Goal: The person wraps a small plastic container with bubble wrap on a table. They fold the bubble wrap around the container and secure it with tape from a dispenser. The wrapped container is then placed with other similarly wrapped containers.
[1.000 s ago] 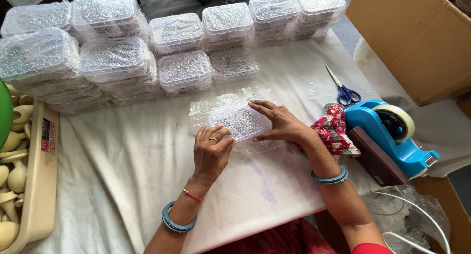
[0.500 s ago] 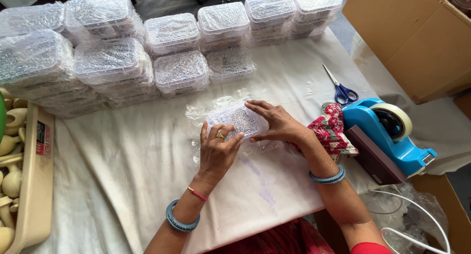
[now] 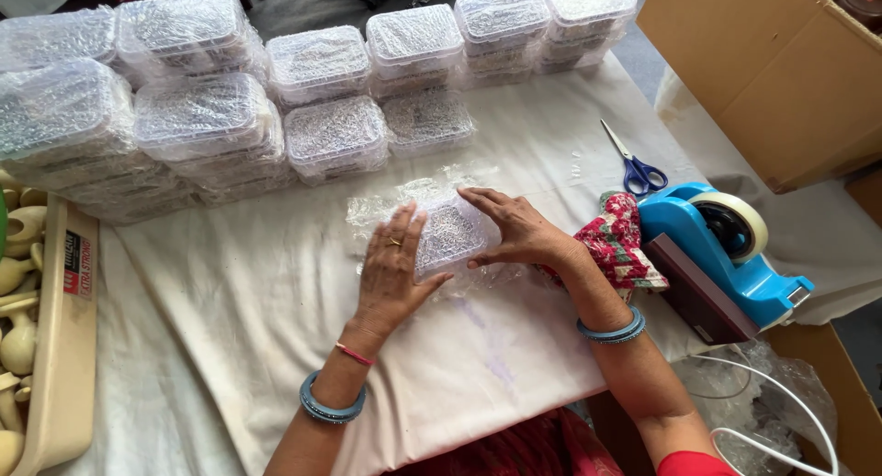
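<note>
Ctr of frame: small clear box [image 3: 447, 230] lying on a bubble wrap sheet [image 3: 390, 209] on a white cloth [image 3: 230, 301]. Left hand [image 3: 393, 265] flat, fingers spread, palm pressing the box's left side and wrap down, prob. to keep the film taut. Right hand [image 3: 514, 228] open, fingers laid over the box's right edge, pinning it from the other side. Neither hand closed round anything. Wrapped boxes [image 3: 202, 118] stacked across upper left/top. Scissors [image 3: 634, 164] and blue tape dispenser [image 3: 726, 246] at right, within reach of the right hand.
</note>
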